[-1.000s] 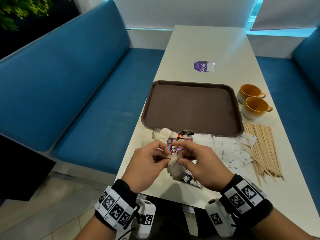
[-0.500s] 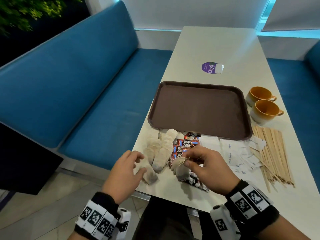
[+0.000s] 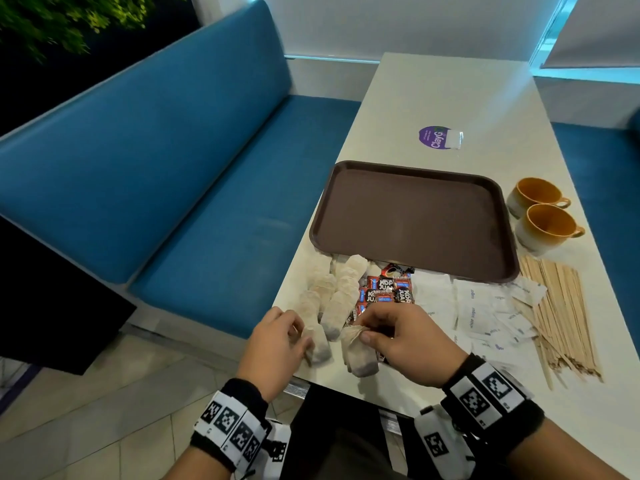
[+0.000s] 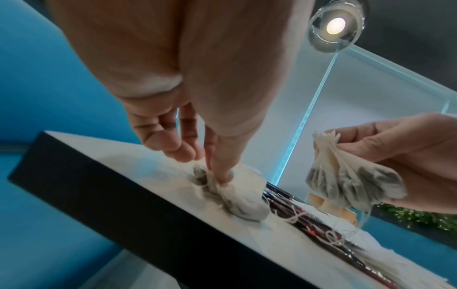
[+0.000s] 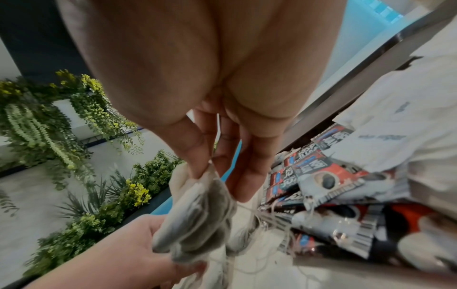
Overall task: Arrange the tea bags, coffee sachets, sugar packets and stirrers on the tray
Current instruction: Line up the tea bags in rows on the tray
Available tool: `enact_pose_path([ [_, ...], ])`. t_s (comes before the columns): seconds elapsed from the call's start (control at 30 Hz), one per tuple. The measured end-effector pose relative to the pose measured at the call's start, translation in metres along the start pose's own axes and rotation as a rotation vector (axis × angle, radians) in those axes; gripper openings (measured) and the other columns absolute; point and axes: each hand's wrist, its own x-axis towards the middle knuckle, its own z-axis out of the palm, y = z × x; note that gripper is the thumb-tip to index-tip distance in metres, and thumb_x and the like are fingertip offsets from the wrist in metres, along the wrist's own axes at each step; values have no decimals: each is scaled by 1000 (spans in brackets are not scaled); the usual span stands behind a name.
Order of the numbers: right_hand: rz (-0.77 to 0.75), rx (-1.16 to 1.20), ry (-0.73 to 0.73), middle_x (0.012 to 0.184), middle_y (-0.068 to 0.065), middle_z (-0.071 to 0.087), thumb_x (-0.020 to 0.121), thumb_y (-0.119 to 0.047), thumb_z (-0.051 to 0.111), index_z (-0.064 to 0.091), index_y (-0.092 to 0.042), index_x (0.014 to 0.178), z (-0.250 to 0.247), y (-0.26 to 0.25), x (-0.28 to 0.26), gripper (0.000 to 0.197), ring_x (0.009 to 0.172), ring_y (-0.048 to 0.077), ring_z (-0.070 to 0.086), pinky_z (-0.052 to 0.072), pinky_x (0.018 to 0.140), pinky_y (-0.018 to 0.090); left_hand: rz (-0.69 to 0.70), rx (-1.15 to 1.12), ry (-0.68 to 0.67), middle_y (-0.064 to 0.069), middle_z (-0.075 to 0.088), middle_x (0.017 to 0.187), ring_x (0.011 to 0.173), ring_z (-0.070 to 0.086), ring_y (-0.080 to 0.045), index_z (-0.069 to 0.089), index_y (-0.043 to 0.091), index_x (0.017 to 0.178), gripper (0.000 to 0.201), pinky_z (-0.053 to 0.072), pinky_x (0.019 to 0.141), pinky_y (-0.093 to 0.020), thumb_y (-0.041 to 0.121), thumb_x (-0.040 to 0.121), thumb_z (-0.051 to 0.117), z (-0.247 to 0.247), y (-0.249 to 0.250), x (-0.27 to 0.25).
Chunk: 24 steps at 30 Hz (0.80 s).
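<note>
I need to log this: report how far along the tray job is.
Done: nothing; the tray holds nothing. In hand: the right hand pinches a bunch of tea bags; the left hand grips another tea bag on the table. Left: coffee sachets, sugar packets, stirrers.

Cool daylight enters from 1 o'clock and glares on the table [image 3: 450, 91]. A ceiling lamp [image 4: 335, 25] flares. Wrist views are blurred and edges bend.
</note>
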Motion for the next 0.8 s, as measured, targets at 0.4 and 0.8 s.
enact_pose_path([
  [0.4,-96,58,21,124,-14,60,90,-6,73,74,-22,88,-1,-1,-5,16,78,13,71,55,77,26,56,-598,-121,1,71,69,64,64,-10,70,18,82,11,53,63,-24,14,88,78,-18,46,-3],
  [0.8,-27,123,116,92,-11,77,91,-3,72,78,-27,102,-5,7,-6,27,92,5,71,56,86,22,109,-627,-282,-5,74,79,76,71,-20,73,17,92,24,55,69,-27,-3,96,60,-12,49,0],
])
